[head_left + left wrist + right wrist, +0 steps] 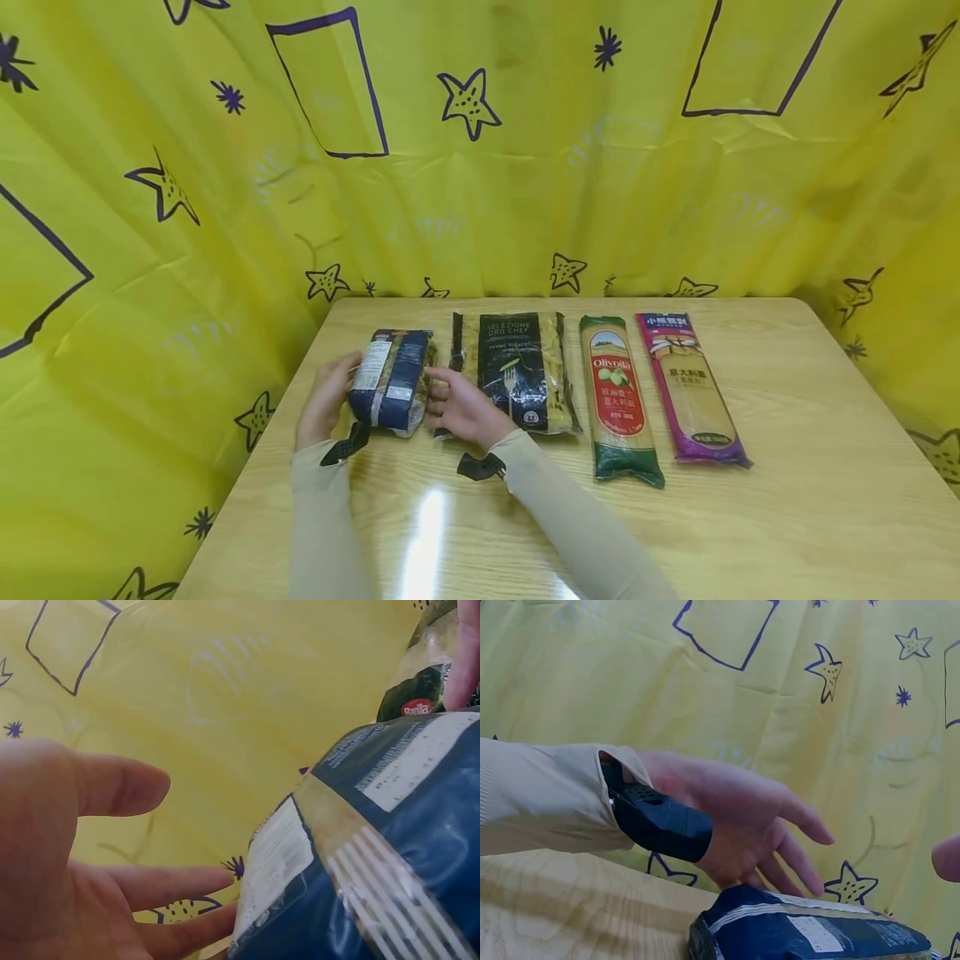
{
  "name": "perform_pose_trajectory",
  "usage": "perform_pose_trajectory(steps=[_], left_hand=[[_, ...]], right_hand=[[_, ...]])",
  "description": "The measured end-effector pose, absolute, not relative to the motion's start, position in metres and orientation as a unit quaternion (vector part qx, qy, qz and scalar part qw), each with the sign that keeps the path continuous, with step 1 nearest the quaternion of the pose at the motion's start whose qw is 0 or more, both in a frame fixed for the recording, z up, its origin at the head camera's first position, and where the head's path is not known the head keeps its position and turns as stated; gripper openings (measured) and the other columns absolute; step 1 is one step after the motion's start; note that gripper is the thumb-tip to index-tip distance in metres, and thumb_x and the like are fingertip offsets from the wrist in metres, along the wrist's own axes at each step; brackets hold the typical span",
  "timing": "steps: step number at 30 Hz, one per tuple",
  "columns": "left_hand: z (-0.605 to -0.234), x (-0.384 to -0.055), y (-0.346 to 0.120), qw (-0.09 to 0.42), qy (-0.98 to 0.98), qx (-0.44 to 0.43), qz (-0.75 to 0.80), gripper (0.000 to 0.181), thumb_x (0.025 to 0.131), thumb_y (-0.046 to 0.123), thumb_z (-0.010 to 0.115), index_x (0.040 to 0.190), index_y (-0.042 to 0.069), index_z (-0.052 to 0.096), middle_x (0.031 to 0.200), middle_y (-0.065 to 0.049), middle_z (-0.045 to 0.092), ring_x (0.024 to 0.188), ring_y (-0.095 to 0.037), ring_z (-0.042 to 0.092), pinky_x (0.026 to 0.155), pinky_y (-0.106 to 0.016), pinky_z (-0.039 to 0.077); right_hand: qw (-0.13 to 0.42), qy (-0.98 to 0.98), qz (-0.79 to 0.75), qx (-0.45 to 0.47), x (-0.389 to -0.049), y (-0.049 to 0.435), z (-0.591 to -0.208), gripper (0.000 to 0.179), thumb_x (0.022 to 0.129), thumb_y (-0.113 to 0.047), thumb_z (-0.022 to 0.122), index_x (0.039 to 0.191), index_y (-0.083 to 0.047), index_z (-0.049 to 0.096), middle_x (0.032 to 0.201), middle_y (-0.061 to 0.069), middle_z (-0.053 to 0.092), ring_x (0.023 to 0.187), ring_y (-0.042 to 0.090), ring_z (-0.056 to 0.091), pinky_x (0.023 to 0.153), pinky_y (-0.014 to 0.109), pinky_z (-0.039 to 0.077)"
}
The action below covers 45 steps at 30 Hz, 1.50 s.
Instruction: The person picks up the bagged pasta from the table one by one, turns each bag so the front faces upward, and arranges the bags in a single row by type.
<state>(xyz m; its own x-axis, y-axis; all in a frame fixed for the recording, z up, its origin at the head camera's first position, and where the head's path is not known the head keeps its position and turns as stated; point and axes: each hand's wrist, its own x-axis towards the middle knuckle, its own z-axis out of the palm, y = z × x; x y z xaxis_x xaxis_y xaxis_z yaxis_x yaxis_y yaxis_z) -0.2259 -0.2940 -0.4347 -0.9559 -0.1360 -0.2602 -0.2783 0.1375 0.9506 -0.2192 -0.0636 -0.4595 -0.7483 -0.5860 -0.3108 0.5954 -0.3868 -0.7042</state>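
A dark blue pasta bag [390,392] with white label panels lies at the left of the table. At its left side is my left hand [327,402]; in the left wrist view the thumb [124,784] is stretched out clear of the bag, and the fingertips reach its side. My right hand [468,410] is at the bag's right side, fingers extended and slightly spread in the right wrist view. Whether the right fingers touch the bag cannot be made out. Right beside it lies a black-labelled bag of penne [551,367], partly behind my right hand.
Farther right lie a spaghetti pack with a red label and green ends [617,392] and a purple-edged pasta pack [693,387]. The wooden table [817,500] ends at a yellow curtain [525,208] behind and at the left.
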Motion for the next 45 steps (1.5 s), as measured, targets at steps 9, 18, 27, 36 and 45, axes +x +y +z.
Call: perform_pose_trajectory(steps=[9, 18, 27, 36, 45], left_hand=[[-0.439, -0.229, -0.289, 0.053, 0.771, -0.123, 0.622, 0.062, 0.111, 0.033, 0.040, 0.157, -0.008, 0.033, 0.162, -0.027, 0.036, 0.148, -0.035, 0.036, 0.129, -0.048, 0.027], [-0.441, -0.222, -0.289, 0.052, 0.772, -0.105, 0.625, 0.059, 0.111, 0.031, 0.040, 0.156, -0.008, 0.036, 0.161, -0.027, 0.039, 0.145, -0.033, 0.039, 0.124, -0.041, 0.034], [-0.441, -0.216, -0.292, 0.073, 0.770, -0.093, 0.627, 0.059, 0.112, 0.033, 0.039, 0.156, -0.006, 0.038, 0.160, -0.023, 0.040, 0.143, -0.028, 0.040, 0.111, -0.027, 0.038], [-0.434, -0.203, -0.297, 0.090, 0.790, -0.078, 0.601, 0.063, 0.112, 0.035, 0.037, 0.158, -0.008, 0.030, 0.163, -0.027, 0.035, 0.151, -0.035, 0.033, 0.128, -0.046, 0.030], [-0.427, -0.197, -0.298, 0.110, 0.819, -0.070, 0.559, 0.069, 0.112, 0.037, 0.041, 0.157, -0.012, 0.026, 0.166, -0.032, 0.026, 0.158, -0.047, 0.017, 0.131, -0.061, 0.011]], right_hand=[[0.357, 0.391, -0.848, 0.022, -0.221, -0.061, -0.463, 0.085, 0.105, -0.034, 0.050, 0.166, -0.007, -0.004, 0.167, 0.037, -0.014, 0.158, 0.053, -0.006, 0.128, 0.068, 0.013], [0.366, 0.371, -0.853, 0.029, -0.220, -0.062, -0.465, 0.092, 0.104, -0.038, 0.050, 0.162, 0.007, -0.006, 0.168, 0.035, -0.009, 0.160, 0.048, 0.000, 0.130, 0.061, 0.015], [0.365, 0.391, -0.845, 0.023, -0.218, -0.063, -0.465, 0.100, 0.101, -0.045, 0.054, 0.161, 0.008, -0.007, 0.168, 0.034, -0.007, 0.160, 0.047, -0.001, 0.130, 0.060, 0.018], [0.356, 0.427, -0.831, 0.006, -0.218, -0.063, -0.464, 0.098, 0.101, -0.051, 0.053, 0.163, 0.005, 0.001, 0.168, 0.033, 0.012, 0.152, 0.044, 0.021, 0.099, 0.031, 0.040], [0.375, 0.404, -0.834, -0.014, -0.216, -0.062, -0.463, 0.101, 0.104, -0.050, 0.049, 0.161, 0.005, -0.013, 0.168, 0.032, -0.017, 0.155, 0.056, -0.013, 0.129, 0.064, -0.005]])
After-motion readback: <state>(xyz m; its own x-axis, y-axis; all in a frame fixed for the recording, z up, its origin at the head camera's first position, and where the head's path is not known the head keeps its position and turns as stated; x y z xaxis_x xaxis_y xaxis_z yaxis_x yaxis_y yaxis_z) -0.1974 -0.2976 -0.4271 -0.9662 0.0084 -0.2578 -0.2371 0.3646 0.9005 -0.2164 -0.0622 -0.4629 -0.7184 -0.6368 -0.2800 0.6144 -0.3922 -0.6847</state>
